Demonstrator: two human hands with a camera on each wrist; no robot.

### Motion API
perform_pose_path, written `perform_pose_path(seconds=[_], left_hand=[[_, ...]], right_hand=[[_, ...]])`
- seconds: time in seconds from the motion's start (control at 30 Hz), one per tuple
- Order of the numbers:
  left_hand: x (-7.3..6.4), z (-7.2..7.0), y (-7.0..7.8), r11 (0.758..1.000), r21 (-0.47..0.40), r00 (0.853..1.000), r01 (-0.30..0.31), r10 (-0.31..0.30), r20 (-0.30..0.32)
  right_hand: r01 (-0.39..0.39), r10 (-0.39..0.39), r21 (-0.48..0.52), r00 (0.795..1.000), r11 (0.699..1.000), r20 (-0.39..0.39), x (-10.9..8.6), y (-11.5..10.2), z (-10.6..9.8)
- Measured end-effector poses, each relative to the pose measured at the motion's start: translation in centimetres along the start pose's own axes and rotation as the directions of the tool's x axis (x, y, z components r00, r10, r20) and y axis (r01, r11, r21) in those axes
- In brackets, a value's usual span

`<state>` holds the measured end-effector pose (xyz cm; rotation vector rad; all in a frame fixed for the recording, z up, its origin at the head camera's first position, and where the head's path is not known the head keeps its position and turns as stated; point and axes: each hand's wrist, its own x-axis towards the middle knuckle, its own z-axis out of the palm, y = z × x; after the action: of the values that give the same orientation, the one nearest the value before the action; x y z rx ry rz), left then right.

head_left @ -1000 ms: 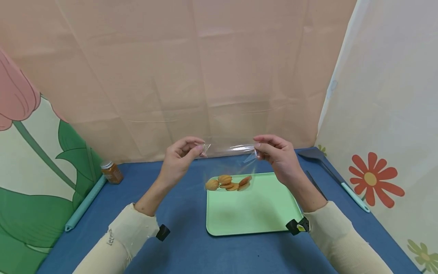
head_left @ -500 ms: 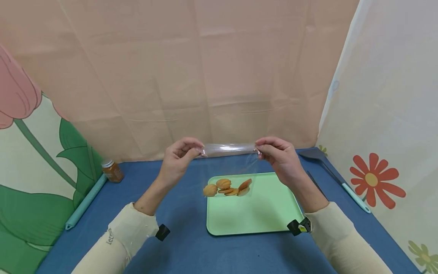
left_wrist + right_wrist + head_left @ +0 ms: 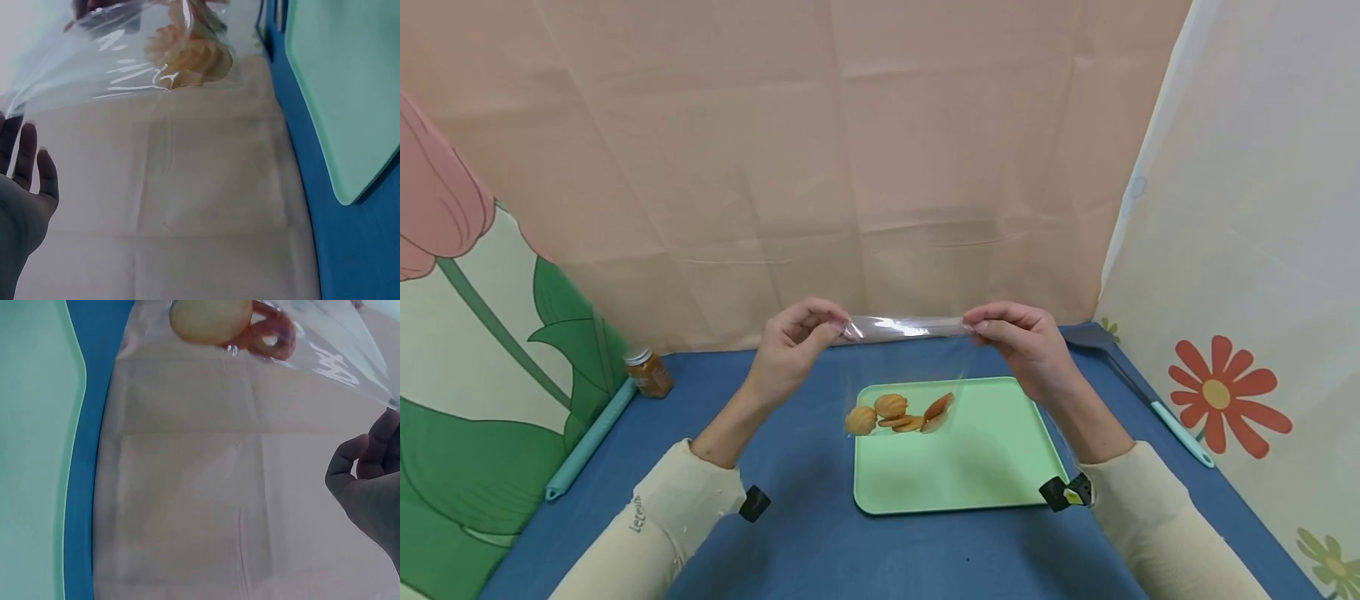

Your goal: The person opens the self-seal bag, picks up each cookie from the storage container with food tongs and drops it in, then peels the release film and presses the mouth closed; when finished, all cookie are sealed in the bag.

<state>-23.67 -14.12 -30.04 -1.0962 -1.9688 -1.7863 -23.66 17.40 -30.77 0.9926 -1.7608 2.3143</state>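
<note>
A clear plastic bag (image 3: 906, 358) hangs between the two hands, its top edge drawn flat and shiny. My left hand (image 3: 793, 346) pinches its left top corner between thumb and fingers. At the opposite corner my right hand (image 3: 1022, 346) pinches it the same way. Several golden-brown cookies (image 3: 891, 407) lie along the bag's bottom, some ridged, some thin and flat. In the left wrist view a ridged cookie (image 3: 194, 59) shows through the film. A round flat cookie (image 3: 211, 319) and a ring-shaped one appear in the right wrist view. Below the bag is a light green tray (image 3: 958, 475).
A spatula (image 3: 1180, 433) with a dark head and pale blue handle lies along the right edge of the blue table (image 3: 820, 542). At the left stand a small spice jar (image 3: 650, 373) and a teal roll (image 3: 591, 442). A beige backdrop (image 3: 850, 167) rises behind.
The bag's top edge has gone from loose to flat and taut between the hands. The cookies hang slightly lower in view. My right hand has shifted a little to the right.
</note>
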Motion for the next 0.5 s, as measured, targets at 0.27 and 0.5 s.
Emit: perform_pose_path(seconds=[0.27, 0.5], left_hand=[[0.06, -0.20, 0.27, 1.000, 0.020, 1.000, 0.013, -0.014, 0.028], [-0.03, -0.25, 0.51, 0.994, 0.100, 0.999, 0.046, -0.047, 0.014]], right_hand=[[0.013, -0.014, -0.064, 1.000, 0.998, -0.014, 0.22, -0.28, 0.20], [-0.013, 0.006, -0.120, 0.998, 0.993, -0.058, 0.26, -0.61, 0.32]])
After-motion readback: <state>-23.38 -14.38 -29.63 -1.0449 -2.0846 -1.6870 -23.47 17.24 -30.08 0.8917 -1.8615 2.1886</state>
